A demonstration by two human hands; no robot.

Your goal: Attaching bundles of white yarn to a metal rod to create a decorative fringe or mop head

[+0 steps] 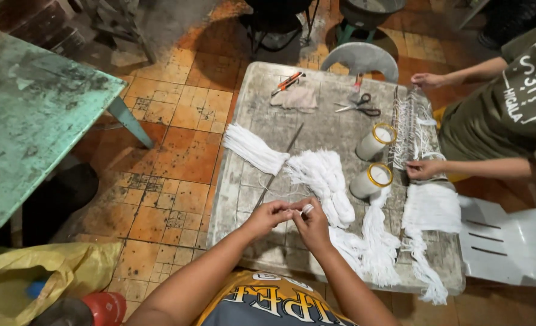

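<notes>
Both hands together over the near edge of the grey desk: left hand and right hand closed, fingertips pinching a small white wick piece between them, held just above the desk surface. Just right of the hands, a heap of white string bundles; further left, a flat white bundle beside a thin dark rod. Near the middle, two white candles in glass jars with yellow rims, one behind the other. At the far end, scissors, an orange cutter and a folded cloth. On the right side, another person's hands on a wire rack strung with white strands, more white fringe hanging below it. Left, a green desk over orange floor tiles
</notes>
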